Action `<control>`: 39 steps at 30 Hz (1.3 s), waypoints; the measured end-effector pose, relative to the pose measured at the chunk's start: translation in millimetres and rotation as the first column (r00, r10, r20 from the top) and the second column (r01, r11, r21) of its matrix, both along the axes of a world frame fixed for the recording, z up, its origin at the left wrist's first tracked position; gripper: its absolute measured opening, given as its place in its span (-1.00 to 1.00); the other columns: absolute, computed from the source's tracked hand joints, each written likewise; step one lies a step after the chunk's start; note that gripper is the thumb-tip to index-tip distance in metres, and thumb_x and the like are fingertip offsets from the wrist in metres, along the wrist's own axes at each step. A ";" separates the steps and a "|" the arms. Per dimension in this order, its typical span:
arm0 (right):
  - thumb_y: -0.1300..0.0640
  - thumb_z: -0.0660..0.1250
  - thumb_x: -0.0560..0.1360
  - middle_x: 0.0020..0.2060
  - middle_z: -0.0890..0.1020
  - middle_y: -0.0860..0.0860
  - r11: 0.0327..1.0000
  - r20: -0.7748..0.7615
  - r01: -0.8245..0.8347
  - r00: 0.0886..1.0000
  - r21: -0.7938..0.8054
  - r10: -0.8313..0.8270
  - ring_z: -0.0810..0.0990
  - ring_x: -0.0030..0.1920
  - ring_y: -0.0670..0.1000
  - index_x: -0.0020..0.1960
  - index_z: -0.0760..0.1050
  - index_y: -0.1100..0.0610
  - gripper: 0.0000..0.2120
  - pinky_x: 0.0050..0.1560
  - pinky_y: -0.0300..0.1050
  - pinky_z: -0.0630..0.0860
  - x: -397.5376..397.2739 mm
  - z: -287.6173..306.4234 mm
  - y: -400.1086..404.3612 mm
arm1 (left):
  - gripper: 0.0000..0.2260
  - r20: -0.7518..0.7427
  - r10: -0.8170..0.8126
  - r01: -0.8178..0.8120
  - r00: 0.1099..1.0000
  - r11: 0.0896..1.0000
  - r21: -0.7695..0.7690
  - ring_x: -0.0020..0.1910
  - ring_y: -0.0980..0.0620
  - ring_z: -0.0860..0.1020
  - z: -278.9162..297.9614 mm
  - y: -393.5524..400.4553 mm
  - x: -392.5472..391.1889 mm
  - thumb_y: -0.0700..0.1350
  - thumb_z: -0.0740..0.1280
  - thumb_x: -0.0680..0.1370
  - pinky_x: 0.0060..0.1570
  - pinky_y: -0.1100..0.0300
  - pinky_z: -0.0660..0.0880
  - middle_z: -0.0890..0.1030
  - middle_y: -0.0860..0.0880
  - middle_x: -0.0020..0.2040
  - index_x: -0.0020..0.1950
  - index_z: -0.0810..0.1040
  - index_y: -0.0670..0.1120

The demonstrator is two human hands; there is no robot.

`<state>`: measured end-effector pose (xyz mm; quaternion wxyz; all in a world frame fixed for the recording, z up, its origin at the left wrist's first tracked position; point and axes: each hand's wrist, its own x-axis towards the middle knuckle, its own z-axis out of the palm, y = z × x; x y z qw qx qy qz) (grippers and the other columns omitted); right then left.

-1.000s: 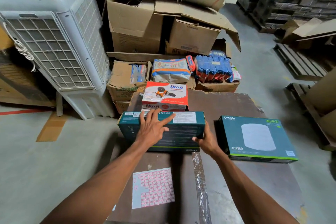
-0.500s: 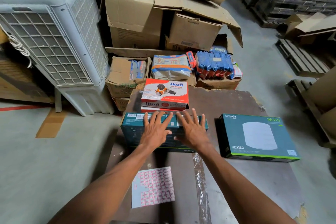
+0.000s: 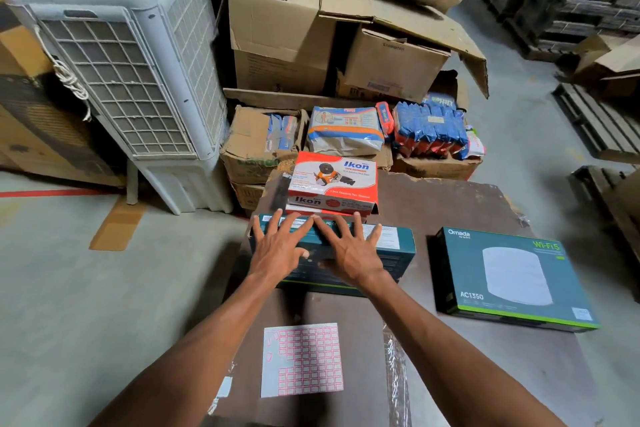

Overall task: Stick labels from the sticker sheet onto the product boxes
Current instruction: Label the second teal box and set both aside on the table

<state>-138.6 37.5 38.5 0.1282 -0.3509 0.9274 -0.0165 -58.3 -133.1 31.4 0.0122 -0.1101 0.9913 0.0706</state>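
Both hands lie flat, fingers spread wide, on the teal box (image 3: 391, 255) that stands on its long edge at the middle of the brown board (image 3: 450, 204); the left hand (image 3: 277, 250) covers the box's left part, the right hand (image 3: 353, 253) its centre, and the two index fingertips nearly meet at the upper edge; neither hand is closed around anything, the palms only pressing on the surface. The hands hide most of the print on the box's face, and whether a label sits beneath them cannot be told; a white printed panel shows at the box's upper right.

The sticker sheet (image 3: 303, 359) lies flat on the board nearer the person, between the two forearms, apart from the box; its grid of pink-bordered labels is full except for a blank strip down its upper left, where a few are gone; the writing on the labels is too small to read.

Behind the teal box, just beside it, sits a red and white Ikon box (image 3: 334, 178) on top of another like it, the lower one mostly hidden. To the right, well apart, a second teal box (image 3: 512, 277) marked Omada lies flat on the board, face up. A white air cooler (image 3: 121, 62) stands on the floor at the left, its top cut off by the frame; cartons (image 3: 287, 45) are piled at the back.
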 end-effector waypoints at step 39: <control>0.32 0.39 0.58 0.39 0.50 -0.08 0.422 0.703 0.646 0.710 -0.636 -0.027 0.47 0.44 0.06 0.52 0.21 -0.22 -0.30 0.15 -0.16 0.62 -22.2 21.1 105.2 | -0.64 -0.432 -0.010 0.111 0.902 0.972 0.209 0.25 -0.04 0.40 74.9 -7.9 -39.2 0.26 0.24 0.60 0.12 -0.07 0.38 0.53 0.17 0.30 0.39 0.51 0.31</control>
